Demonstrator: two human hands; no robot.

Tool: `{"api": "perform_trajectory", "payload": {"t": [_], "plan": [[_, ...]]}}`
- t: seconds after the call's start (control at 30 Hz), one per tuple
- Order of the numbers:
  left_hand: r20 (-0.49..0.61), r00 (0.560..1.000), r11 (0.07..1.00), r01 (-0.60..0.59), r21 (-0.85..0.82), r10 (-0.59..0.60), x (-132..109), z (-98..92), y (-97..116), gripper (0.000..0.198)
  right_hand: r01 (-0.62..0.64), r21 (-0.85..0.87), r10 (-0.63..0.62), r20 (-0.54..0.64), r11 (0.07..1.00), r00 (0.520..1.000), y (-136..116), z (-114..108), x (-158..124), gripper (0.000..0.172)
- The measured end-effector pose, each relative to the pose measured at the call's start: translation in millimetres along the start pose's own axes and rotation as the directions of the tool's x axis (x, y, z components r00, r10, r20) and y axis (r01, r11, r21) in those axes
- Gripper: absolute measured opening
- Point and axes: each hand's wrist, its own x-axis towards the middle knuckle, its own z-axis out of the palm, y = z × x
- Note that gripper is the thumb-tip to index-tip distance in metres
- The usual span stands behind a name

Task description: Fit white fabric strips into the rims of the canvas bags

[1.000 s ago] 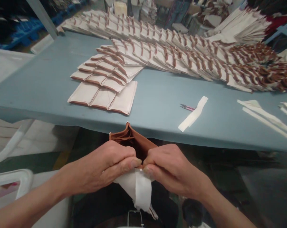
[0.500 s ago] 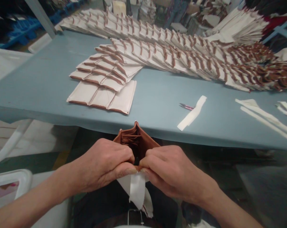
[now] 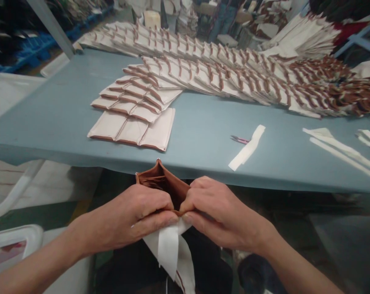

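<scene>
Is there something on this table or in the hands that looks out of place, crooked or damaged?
Nothing looks damaged or spilled. The left hand and right hand pinch a brown piece, its white lining hanging loose below. On the table, a pink tool seems tucked partly under a white strip.

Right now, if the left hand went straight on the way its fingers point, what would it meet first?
The left hand would likely meet the right hand, fingertip to fingertip; both pinch the brown piece.
</scene>
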Motion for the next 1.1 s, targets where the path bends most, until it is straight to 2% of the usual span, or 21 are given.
{"api": "perform_trajectory", "payload": {"t": [0.13,0.23,0.3,0.4,0.53,0.73,0.87,0.97,1.1], "plan": [[-0.059,0.998,0.994,0.022,0.108,-0.016,-0.5,3.0,11.2,0.028,0.038,-0.029,-0.039,-0.030,0.999,0.999,-4.0,1.6,2.8,0.020],[-0.173,0.982,0.988,-0.052,0.147,0.077,-0.3,19.2,18.1,0.028,0.061,-0.022,-0.063,-0.121,0.998,0.991,-3.8,9.1,4.7,0.031],[-0.250,0.959,0.987,-0.106,0.123,0.134,0.0,31.8,21.7,0.029,0.085,-0.011,-0.085,-0.222,0.996,0.971,-0.5,18.9,5.2,0.044],[-0.321,0.936,0.989,-0.123,0.084,0.143,0.6,44.5,27.3,0.030,0.128,-0.020,-0.127,-0.343,0.992,0.931,7.3,35.1,4.1,0.055],[-0.313,0.941,0.990,-0.138,0.000,0.131,-0.4,50.1,34.2,0.035,0.125,-0.037,-0.129,-0.390,0.992,0.912,13.3,44.3,1.0,0.058],[-0.334,0.941,0.972,-0.127,-0.196,0.056,5.9,58.9,36.6,0.037,0.089,-0.035,-0.096,-0.367,0.995,0.925,18.2,47.3,3.3,0.059],[-0.345,0.936,0.954,-0.038,-0.297,-0.071,16.2,53.8,27.6,0.043,0.000,0.007,0.002,-0.357,1.000,0.934,29.7,47.9,4.8,0.062],[-0.375,0.925,0.978,-0.015,-0.207,-0.065,15.4,46.3,17.5,0.054,-0.040,0.007,0.041,-0.291,0.999,0.956,34.7,41.2,2.3,0.063],[-0.371,0.929,0.999,-0.013,-0.033,0.000,8.5,42.3,9.2,0.067,-0.091,-0.001,0.090,-0.132,0.996,0.987,29.7,30.0,0.5,0.066]]}}
